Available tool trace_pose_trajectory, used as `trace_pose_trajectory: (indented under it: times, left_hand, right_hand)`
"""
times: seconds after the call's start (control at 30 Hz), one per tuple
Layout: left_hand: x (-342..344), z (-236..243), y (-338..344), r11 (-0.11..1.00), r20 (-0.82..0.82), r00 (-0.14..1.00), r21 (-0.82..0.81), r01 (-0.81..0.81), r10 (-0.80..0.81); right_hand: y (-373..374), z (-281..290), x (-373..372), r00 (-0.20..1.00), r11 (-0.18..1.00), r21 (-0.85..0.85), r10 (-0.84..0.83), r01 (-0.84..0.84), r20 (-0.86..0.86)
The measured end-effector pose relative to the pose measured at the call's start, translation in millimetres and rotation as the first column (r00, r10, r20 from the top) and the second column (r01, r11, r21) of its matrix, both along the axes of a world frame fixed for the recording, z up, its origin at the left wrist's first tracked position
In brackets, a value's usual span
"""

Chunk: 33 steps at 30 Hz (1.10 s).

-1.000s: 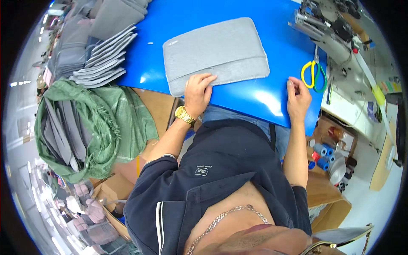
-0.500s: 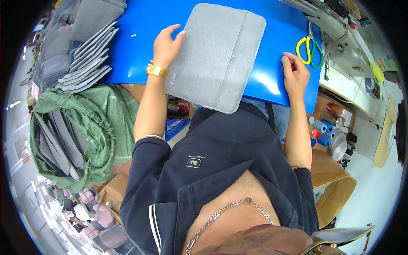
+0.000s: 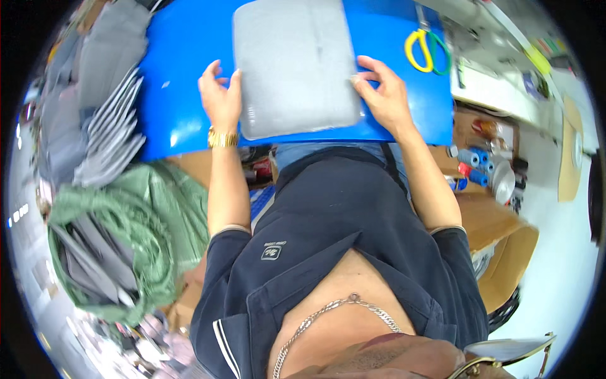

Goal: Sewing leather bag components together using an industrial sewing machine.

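A flat grey fabric laptop sleeve (image 3: 297, 69) with rounded corners lies squarely on the blue tabletop (image 3: 183, 69). Beside its left edge is my left hand (image 3: 221, 104), thumb and fingers apart, the thumb tip close to the fabric. My right hand (image 3: 386, 98) is at the right edge, thumb and forefinger spread, the thumb tip at the rim; whether it touches is too blurred to tell. Neither hand grips anything. Scissors (image 3: 428, 50) with one yellow and one green handle rest to the right of the sleeve.
A stack of grey sleeves (image 3: 110, 126) stands at the table's left. Below it, a green woven sack (image 3: 170, 202) holds more grey pieces. A sewing machine (image 3: 470, 31) occupies the far right. Blue thread spools (image 3: 473, 164) and a cardboard box (image 3: 499, 240) are at the right.
The sleeve has turned from slanted to nearly straight and shifted left in view. My right hand has come from near the scissors to its right edge. My left hand sits lower along its left edge.
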<state>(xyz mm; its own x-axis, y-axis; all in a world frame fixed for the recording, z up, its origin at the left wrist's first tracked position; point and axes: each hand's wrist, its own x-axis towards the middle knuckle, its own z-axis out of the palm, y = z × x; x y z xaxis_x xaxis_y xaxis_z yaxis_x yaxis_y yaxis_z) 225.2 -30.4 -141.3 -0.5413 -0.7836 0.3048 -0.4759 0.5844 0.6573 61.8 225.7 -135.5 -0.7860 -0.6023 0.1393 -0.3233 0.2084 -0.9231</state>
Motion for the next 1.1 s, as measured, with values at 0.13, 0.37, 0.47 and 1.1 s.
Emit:
trace_pose_trajectory:
  times: [0.13,0.37,0.47,1.1]
  left_hand:
    - [-32.5,15.0,45.6,0.793,0.229,0.848,-0.304,0.529,-0.478]
    - [-83.9,-0.7,115.6,0.521,0.410,0.573,-0.244,0.818,-0.710]
    - [-84.6,-9.8,124.2,0.624,0.410,0.664,-0.250,0.741,-0.625]
    - [-81.9,-14.7,146.4,0.675,0.396,0.750,-0.339,0.656,-0.530]
  right_hand:
    - [52.6,10.1,-13.7,0.998,1.000,-0.016,-0.014,0.016,0.069]
    - [275.2,78.3,-15.2,0.793,0.792,0.149,-0.541,0.593,-0.280]
    - [400.5,104.6,12.7,0.467,0.477,-0.046,-0.873,0.878,-0.141]
    - [594.0,-79.3,15.9,0.837,-0.112,0.874,-0.252,0.473,-0.485]
